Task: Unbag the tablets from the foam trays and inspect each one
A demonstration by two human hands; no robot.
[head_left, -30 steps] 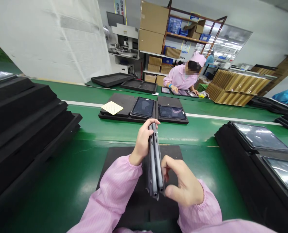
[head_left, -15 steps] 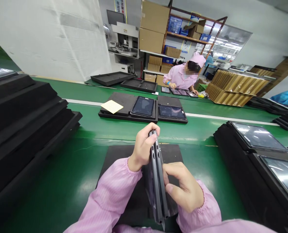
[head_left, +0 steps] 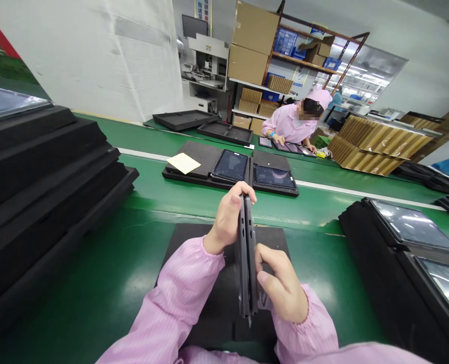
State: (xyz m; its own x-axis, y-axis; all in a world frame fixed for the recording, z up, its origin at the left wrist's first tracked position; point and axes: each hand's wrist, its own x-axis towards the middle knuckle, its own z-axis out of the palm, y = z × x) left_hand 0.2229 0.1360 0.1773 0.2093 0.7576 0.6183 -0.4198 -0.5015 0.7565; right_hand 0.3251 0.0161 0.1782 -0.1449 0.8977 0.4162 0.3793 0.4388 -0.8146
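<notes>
Two dark, thin tablets stand on edge, face to face, with their port sides turned up towards me. My left hand grips the far end of both, thumb on the near-left edge and fingers over the top. Against the right face of the pair is my right hand, its fingers curled and closed. A bit of clear plastic film shows under that hand; what lies between its fingertips is hidden. Beneath the tablets lies a black foam pad on the green table.
Ahead, black foam trays hold two tablets and a yellow sheet. Black foam trays are piled at left. More foam with tablets stands at right. Across the table, a co-worker in pink handles several tablets.
The tablets' near end has risen and moved away from me, both hands staying on them. My view has shifted slightly left.
</notes>
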